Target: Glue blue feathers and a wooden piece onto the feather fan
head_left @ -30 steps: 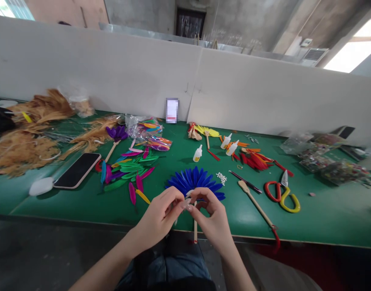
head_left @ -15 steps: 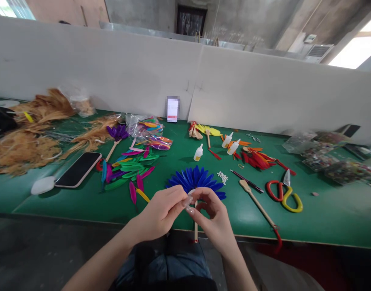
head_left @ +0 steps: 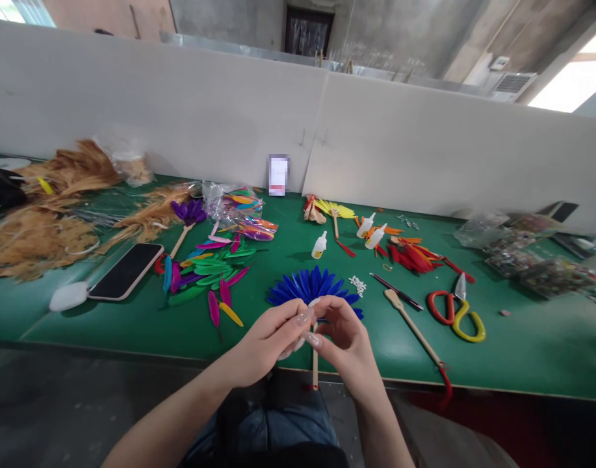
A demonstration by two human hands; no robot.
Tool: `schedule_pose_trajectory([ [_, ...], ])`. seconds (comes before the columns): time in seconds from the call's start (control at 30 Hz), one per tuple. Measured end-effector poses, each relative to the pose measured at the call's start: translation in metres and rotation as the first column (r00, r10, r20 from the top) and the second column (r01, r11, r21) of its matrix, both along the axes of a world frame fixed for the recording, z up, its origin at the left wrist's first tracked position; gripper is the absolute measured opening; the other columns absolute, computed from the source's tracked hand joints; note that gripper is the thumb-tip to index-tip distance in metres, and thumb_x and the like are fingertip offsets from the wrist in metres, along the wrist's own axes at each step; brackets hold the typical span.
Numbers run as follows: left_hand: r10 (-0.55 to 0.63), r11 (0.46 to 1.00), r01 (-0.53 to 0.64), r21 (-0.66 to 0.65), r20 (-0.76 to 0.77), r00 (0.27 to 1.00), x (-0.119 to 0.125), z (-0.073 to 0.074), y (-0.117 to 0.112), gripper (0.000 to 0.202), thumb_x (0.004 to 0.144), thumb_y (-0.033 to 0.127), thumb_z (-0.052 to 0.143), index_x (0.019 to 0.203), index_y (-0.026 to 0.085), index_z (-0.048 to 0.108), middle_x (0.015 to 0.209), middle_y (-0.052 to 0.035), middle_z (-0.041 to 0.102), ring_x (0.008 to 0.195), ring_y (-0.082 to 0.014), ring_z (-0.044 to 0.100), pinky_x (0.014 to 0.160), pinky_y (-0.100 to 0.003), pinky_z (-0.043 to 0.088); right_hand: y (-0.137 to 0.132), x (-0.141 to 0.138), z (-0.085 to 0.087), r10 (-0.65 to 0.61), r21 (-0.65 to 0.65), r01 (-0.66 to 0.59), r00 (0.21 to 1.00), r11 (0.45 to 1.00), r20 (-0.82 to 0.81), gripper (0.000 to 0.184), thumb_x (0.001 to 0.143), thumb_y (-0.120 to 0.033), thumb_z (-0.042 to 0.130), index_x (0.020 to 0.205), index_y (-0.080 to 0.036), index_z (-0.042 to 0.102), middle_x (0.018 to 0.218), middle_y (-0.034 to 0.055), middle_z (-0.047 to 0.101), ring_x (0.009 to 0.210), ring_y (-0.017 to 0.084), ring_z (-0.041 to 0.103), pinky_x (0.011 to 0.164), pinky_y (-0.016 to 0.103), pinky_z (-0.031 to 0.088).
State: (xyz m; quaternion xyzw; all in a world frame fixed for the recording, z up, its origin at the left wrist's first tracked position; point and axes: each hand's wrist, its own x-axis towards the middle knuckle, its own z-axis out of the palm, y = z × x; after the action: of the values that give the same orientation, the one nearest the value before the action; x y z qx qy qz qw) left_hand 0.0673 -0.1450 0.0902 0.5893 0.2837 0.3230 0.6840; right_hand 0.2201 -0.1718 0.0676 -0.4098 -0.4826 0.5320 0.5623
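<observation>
A blue feather fan (head_left: 311, 286) lies on the green table (head_left: 522, 351), its wooden stick (head_left: 315, 364) pointing toward me. Just in front of it my left hand (head_left: 268, 341) and my right hand (head_left: 344, 341) meet, fingers curled and pinched together over the fan's base. A small pale thing shows between the fingertips; I cannot name it. Both hands hover at the table's near edge.
Loose coloured feathers (head_left: 207, 270) and a phone (head_left: 125, 272) lie to the left, tan feather heaps (head_left: 39, 227) beyond. Glue bottles (head_left: 319, 246), red-and-yellow scissors (head_left: 456, 315), a wooden stick with red tassel (head_left: 417, 335) and red feathers (head_left: 412, 257) lie to the right. A white partition (head_left: 298, 130) backs the table.
Both hands have shifted slightly forward, closer over the blue fan's base; the fingertips have drawn tighter together.
</observation>
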Motion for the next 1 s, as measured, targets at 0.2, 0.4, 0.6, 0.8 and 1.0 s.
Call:
schedule_pose_trajectory([
  [0.2,0.020,0.990,0.000,0.141,-0.140,0.990,-0.004,0.008,0.001,0.038,0.097,0.046,0.034,0.070,0.018,0.038,0.064,0.0050,0.035,0.057,-0.0087,0.031,0.053,-0.023,0.028,-0.001,0.002,0.001,0.008,0.023,-0.008,1.000,1.000,0.000,0.033,0.073,-0.032,0.076,0.097,-0.027,0.055,0.090,-0.0002,0.055,0.081,0.014,0.054,0.059,0.023,0.042],
  [0.4,0.055,0.919,0.087,0.385,-0.345,0.937,-0.007,0.015,0.004,0.028,0.097,0.032,0.035,0.073,0.018,0.041,0.069,0.0042,0.041,0.063,-0.0098,0.035,0.058,-0.023,0.029,-0.002,0.005,0.006,0.026,0.045,-0.029,0.998,0.999,0.059,0.029,0.075,-0.028,0.074,0.093,-0.026,0.050,0.098,0.0010,0.052,0.085,0.015,0.053,0.059,0.024,0.041],
  [0.6,-0.086,0.820,0.309,0.481,-0.430,0.899,-0.014,0.023,0.012,0.027,0.094,0.021,0.037,0.068,0.018,0.035,0.065,0.0046,0.037,0.060,-0.0100,0.032,0.057,-0.023,0.027,0.001,0.012,0.014,0.128,0.049,-0.137,0.980,0.989,0.153,0.040,0.072,-0.022,0.076,0.093,-0.028,0.042,0.107,0.0015,0.049,0.088,0.015,0.052,0.061,0.025,0.042],
  [0.8,-0.204,0.825,0.375,0.423,-0.395,0.896,-0.014,0.020,0.017,0.029,0.095,0.023,0.037,0.066,0.018,0.038,0.063,0.0042,0.038,0.058,-0.0096,0.033,0.056,-0.023,0.028,0.013,0.023,0.019,0.300,0.054,-0.317,0.932,0.947,0.202,0.051,0.068,-0.016,0.078,0.095,-0.029,0.036,0.117,0.0024,0.048,0.097,0.017,0.054,0.069,0.029,0.043],
  [1.0,-0.355,0.926,0.373,0.059,-0.200,0.913,-0.011,0.009,0.014,0.031,0.094,0.038,0.040,0.070,0.019,0.039,0.056,0.0060,0.037,0.047,-0.0072,0.030,0.045,-0.021,0.026,0.020,0.023,0.022,0.379,0.083,-0.407,0.896,0.910,0.231,0.051,0.067,-0.015,0.078,0.094,-0.029,0.036,0.119,0.0038,0.047,0.102,0.019,0.052,0.075,0.032,0.042],
])
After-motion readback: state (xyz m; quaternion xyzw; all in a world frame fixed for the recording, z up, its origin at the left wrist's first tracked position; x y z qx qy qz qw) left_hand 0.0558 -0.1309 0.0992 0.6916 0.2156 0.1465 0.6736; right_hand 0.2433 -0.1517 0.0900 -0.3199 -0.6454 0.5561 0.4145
